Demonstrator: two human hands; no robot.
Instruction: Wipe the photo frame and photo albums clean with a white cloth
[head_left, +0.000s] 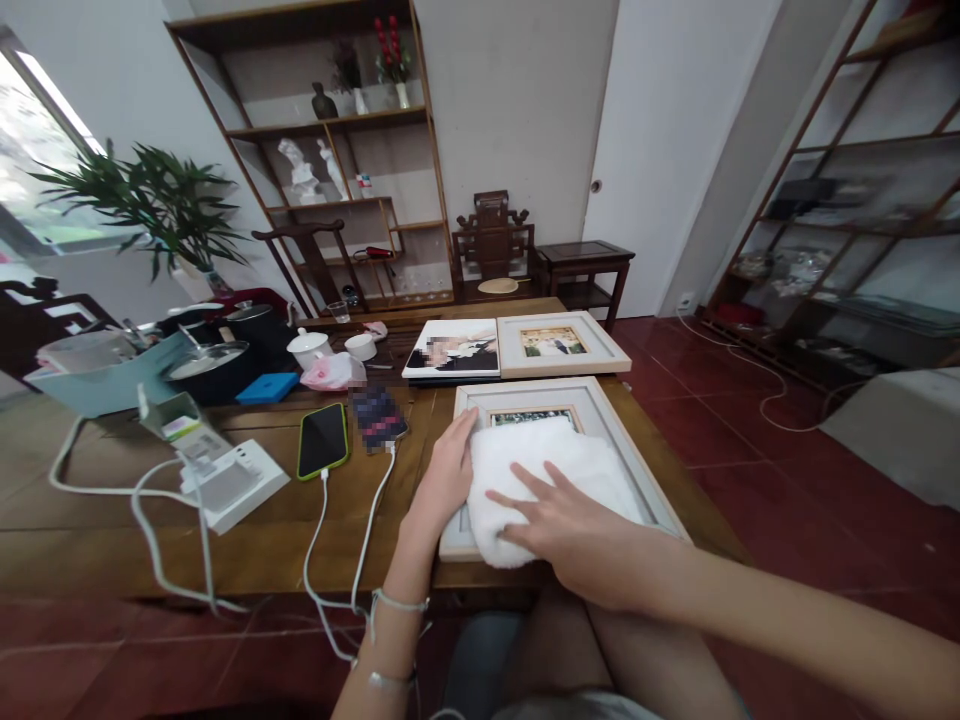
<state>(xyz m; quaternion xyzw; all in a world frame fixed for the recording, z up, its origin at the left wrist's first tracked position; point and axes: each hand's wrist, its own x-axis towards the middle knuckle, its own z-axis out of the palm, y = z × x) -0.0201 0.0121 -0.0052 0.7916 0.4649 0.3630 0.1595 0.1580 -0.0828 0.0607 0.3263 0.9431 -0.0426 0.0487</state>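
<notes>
A white-framed picture (615,425) lies flat at the near edge of a wooden table (90,500). A fluffy white cloth (540,460) covers most of its glass. My right hand (574,530) rests flat on the cloth with fingers spread, open. My left hand (446,475) lies on the frame's left edge, fingers together along the cloth's side, touching it without gripping.
Two more pictures lie beyond: a frameless photo (454,348) and a white-framed one (562,343). A phone with a green case (324,440) and a second phone (379,418) charge on cables. A white power strip (225,480), pots (210,365), cups and a blue box crowd the left.
</notes>
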